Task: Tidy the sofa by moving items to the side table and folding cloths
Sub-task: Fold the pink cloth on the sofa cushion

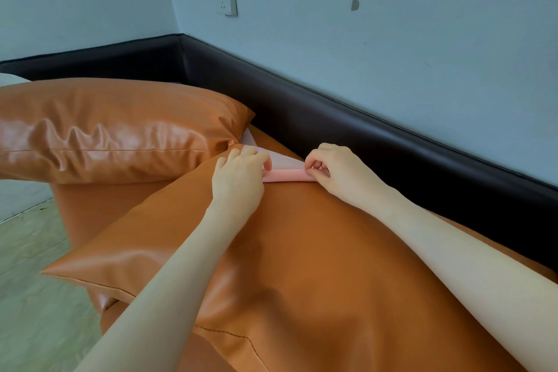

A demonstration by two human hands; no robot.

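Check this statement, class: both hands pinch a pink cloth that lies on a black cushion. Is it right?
Not quite. The head view shows the left hand and right hand pinching the pink cloth, but the cushion under it is orange, not black.

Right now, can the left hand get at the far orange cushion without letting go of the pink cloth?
Probably not. The left hand and right hand both pinch the pink cloth. The far orange cushion lies unblocked beside it, but reaching it would likely drag the cloth.
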